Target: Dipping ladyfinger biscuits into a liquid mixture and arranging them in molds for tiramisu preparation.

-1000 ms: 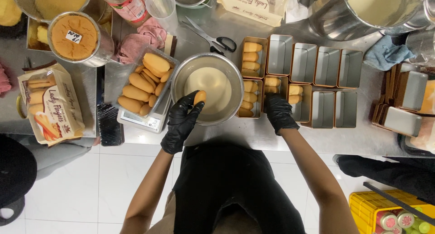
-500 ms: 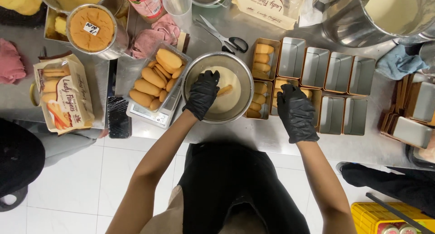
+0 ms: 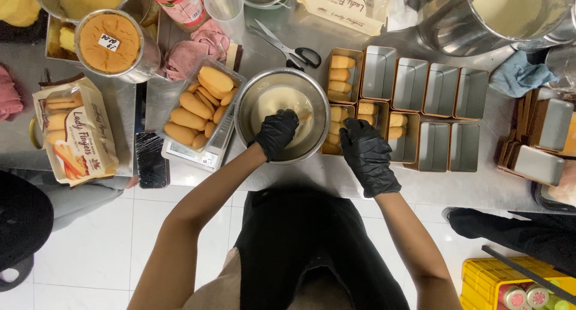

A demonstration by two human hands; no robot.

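Note:
Both my hands wear black gloves. My left hand (image 3: 276, 133) is inside a round steel bowl (image 3: 249, 103) of pale creamy liquid, holding a ladyfinger biscuit (image 3: 304, 116) in the liquid. My right hand (image 3: 367, 157) rests, fingers apart, at the near edge of small rectangular tins (image 3: 378, 73); some tins hold biscuits (image 3: 342, 70), others hold nothing. Left of the bowl a clear tray of ladyfingers (image 3: 201, 103) sits on a scale.
Scissors (image 3: 288, 46) lie behind the bowl. A biscuit package (image 3: 75, 136) and a phone (image 3: 150, 160) lie at left, a cake in a round tin (image 3: 111, 43) behind. A large steel pot (image 3: 480, 16) stands back right, stacked tins (image 3: 537, 142) at right. Yellow crate (image 3: 516, 283) on the floor.
My left hand carried a biscuit from the bowl's near rim into the liquid. My right hand drew back from the tins toward the counter's near edge.

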